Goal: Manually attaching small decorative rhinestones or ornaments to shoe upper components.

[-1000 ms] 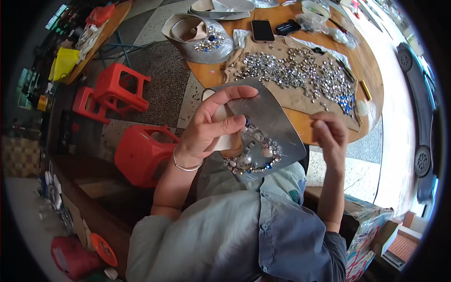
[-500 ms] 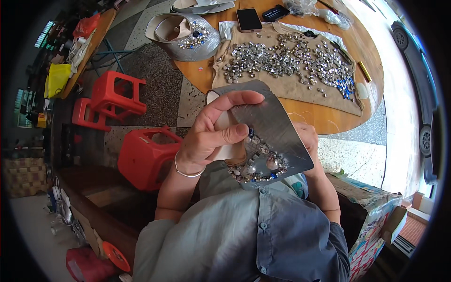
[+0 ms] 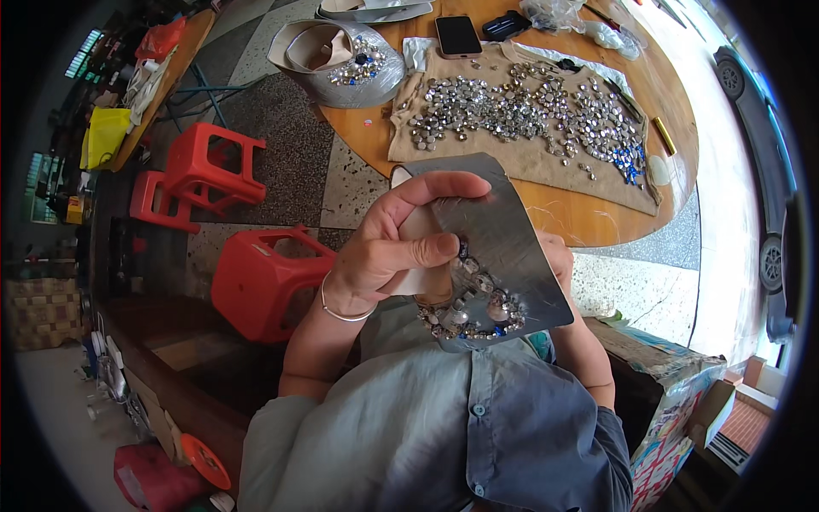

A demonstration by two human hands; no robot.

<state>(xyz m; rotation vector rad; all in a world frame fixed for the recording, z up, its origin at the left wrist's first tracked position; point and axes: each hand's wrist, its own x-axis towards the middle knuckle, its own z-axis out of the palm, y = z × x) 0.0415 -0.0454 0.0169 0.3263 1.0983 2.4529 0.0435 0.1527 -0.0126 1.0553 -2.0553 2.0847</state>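
Note:
My left hand (image 3: 388, 235) grips a silver-grey shoe upper (image 3: 503, 230) with a pale lining, held above my lap. Its thumb presses on the silver face beside the stones, and a finger curls along the top edge. A curved cluster of clear, dark and blue rhinestones (image 3: 467, 316) covers the lower part of the piece. My right hand (image 3: 557, 258) is behind the upper's right edge; its fingers are hidden, so I cannot see what they do. Beyond, on the wooden table (image 3: 597, 229), loose rhinestones (image 3: 486, 107) lie spread over a tan cloth (image 3: 405, 145).
Another silver upper with stones (image 3: 371, 90) stands at the table's left edge. A phone (image 3: 458, 37), tweezers (image 3: 625, 98), a yellow stick (image 3: 664, 135) and plastic bags (image 3: 554, 15) lie around the cloth. Red stools (image 3: 264, 282) stand to the left. A paper-covered box (image 3: 657, 367) is at my right.
The upper has shifted slightly right and down in view with my left hand still gripping it. My right hand stays behind it. The loose stones look unchanged.

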